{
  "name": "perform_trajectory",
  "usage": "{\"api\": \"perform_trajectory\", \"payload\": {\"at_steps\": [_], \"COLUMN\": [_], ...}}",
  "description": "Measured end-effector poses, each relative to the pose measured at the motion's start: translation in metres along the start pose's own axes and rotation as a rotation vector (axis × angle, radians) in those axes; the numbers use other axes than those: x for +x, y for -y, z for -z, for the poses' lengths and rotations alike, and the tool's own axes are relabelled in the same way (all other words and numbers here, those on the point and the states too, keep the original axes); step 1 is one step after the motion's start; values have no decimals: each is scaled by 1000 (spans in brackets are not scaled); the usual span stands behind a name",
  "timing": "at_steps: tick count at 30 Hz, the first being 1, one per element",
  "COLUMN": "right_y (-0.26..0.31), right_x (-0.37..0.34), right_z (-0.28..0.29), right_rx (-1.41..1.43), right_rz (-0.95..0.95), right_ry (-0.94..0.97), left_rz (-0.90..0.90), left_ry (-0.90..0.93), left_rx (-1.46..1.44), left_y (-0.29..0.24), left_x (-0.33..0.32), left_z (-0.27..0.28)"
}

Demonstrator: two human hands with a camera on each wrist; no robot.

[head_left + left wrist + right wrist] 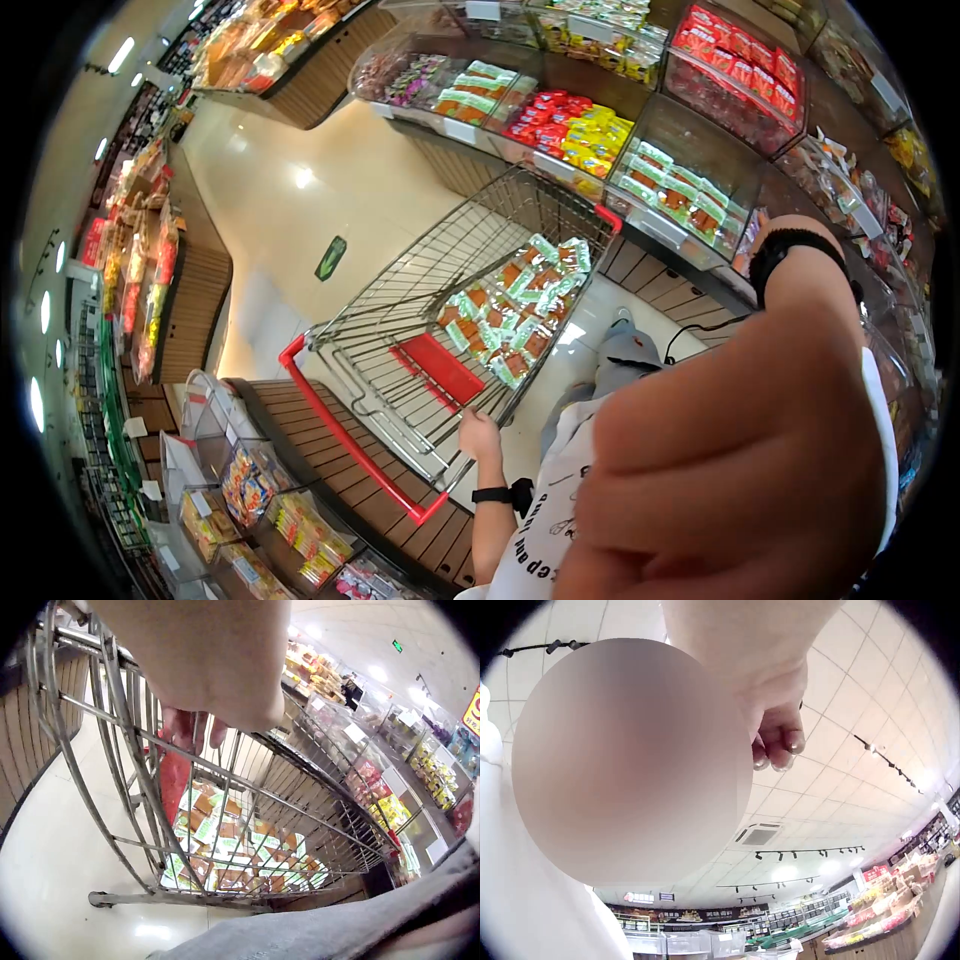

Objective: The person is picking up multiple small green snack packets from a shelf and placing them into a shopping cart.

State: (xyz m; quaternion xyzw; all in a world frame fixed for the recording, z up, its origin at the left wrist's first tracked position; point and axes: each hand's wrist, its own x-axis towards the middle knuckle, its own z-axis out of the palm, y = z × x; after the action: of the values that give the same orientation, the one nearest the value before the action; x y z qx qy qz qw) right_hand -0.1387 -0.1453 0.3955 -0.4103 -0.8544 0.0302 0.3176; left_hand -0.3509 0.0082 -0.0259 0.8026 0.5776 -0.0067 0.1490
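Observation:
My left hand [479,434] grips the side rim of a wire shopping cart [400,290] near its red handle [345,435]. In the left wrist view, the fingers [184,727] hang down inside the cart beside a red panel [174,780]. Several green-and-white packets of brown snacks [500,320] lie heaped on the cart's bottom. Raised close before the head camera, my right hand [730,460] fills the lower right of that view, its fingers curled. In the right wrist view the fingertips [781,759] are bent in, with no object visible among them.
Clear bins of similar green-and-white packets [680,195], red packets and yellow packets [595,140] line the counter past the cart's far end. Another snack display [290,530] stands behind the handle. Pale floor [290,200] with a green arrow sign [331,258] stretches left of the cart.

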Motion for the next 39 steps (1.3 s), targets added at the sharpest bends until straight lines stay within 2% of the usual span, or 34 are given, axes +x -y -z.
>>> {"api": "perform_trajectory", "payload": {"at_steps": [3,5,8,20,23,25,27,28,29,30,31,32,33,34,35,37,38,39], "right_y": [7,9,8,-20,-52,-90,-144,-177,-223,-249,-281,-320,-356,-379,-406,-439,-452,-461], "right_x": [8,12,12,-12,-12,-11,-19,-24,-42,-60,-79,-110,-147,-175,-218,-281,-316,-338], "right_z": [-3,-6,-9,-15,-11,-17,-42,-61,-94,-124,-151,-190,-230,-261,-302,-363,-399,-418], "right_rx": [43,54,79,179,230,274,285,302,189,352,409,500,470,295,269,188,172,167], "right_rz": [3,7,10,-58,-55,-118,-291,-432,-69,-452,-780,-976,-1114,-1189,-1283,-1293,-1423,-1452], "right_ry": [46,71,70,97,87,67,25,13,-46,-161,-74,-52,-25,17,143,294,333,442], "left_rz": [0,-7,-70,-68,-15,36,90,143,84,188,223,265,320,344,367,453,417,452], "left_ry": [20,24,-28,-22,31,84,85,151,110,183,186,173,185,164,142,203,134,135], "left_rx": [19,12,42,15,52,63,-24,-45,-112,-132,-119,-132,-88,-67,-48,16,-3,3], "left_y": [11,18,21,12,3,7,6,7,18,8,3,4,-1,1,3,-2,1,-1], "left_x": [2,8,8,5,13,4,11,14,13,17,18,19,22,21,21,25,22,24], "left_z": [-2,-23,-24,-14,-5,-5,-12,-13,-22,-13,-8,-10,-8,-12,-18,-16,-20,-21]}}
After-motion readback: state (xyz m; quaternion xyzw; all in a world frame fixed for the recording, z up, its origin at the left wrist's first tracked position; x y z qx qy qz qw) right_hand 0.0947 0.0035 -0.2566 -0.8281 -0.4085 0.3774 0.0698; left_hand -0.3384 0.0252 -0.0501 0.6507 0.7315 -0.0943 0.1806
